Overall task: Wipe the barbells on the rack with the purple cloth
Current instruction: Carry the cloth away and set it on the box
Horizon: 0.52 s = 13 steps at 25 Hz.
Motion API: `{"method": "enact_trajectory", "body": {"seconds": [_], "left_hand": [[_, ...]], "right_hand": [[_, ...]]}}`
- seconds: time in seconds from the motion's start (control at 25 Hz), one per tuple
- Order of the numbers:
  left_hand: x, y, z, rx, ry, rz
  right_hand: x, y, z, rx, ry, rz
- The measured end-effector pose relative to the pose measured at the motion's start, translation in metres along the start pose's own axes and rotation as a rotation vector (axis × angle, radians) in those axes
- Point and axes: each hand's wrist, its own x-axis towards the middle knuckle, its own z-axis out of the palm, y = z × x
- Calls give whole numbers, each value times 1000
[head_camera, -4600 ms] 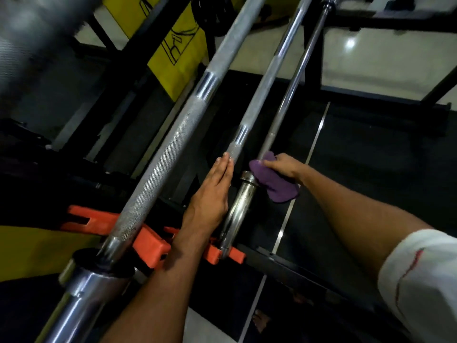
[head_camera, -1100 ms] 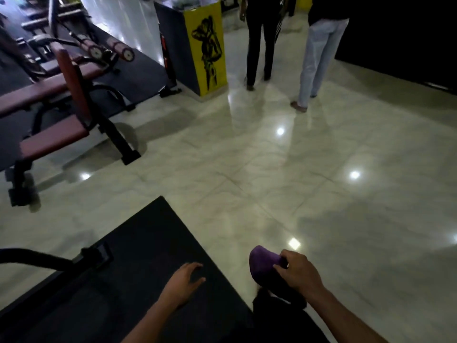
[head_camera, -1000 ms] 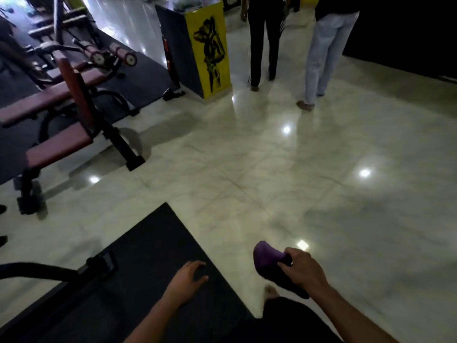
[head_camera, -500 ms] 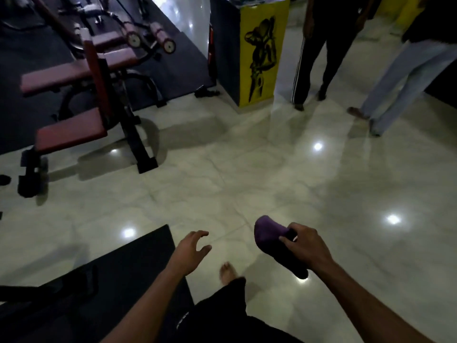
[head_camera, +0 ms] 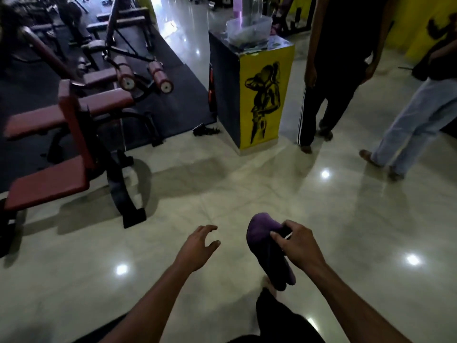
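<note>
Above glossy tiles, right hand (head_camera: pixel 298 245) pinches purple cloth (head_camera: pixel 268 248); left hand (head_camera: pixel 197 246) hangs loose, fingers spread.

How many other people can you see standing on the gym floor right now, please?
2. One person in black striped trousers stands just right of the yellow pillar; another person in light trousers stands at the far right edge. Both are cropped at the top, and more may be out of view.

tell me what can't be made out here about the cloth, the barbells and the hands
Head view:
- Barbells and rack: outside the frame entirely.
- Purple cloth: lower part in shadow, partly covered by the right hand.
- Left hand: empty, its palm faces away.
- Clear tub contents: too dim.
</note>
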Motion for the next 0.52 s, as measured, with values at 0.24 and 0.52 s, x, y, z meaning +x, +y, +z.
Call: {"method": "enact_trajectory", "body": {"seconds": [0.24,0.52], "left_hand": [[174,54,-19,36,-12,-18],[339,100,-33,-380,-9,-76]], "right_hand": [[194,-28,-44,32,-41,-7],[398,-89,-65,158,-129,-80]]}}
